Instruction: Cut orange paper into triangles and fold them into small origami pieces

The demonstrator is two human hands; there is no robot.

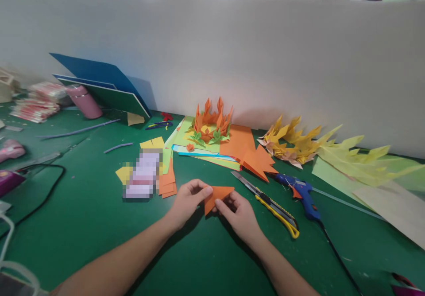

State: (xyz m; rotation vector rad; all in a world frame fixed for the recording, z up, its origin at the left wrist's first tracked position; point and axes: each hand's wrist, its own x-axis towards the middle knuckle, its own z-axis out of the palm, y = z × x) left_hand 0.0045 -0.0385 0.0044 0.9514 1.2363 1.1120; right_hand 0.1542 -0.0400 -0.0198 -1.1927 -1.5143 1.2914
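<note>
A small orange folded paper triangle (217, 195) lies on the green table between my two hands. My left hand (188, 200) pinches its left side with thumb and fingers curled. My right hand (239, 214) grips its lower right edge, fingers closed on the paper. Just left of my hands is a stack of orange and yellow paper squares (167, 183). More orange folded triangles (259, 162) lie beyond my right hand.
A yellow utility knife (270, 204) and a blue glue gun (303, 194) lie to the right. Orange paper flowers (212, 123) on coloured sheets and yellow paper flowers (292, 143) stand by the white partition (265, 52). A black cable (40, 203) runs at left.
</note>
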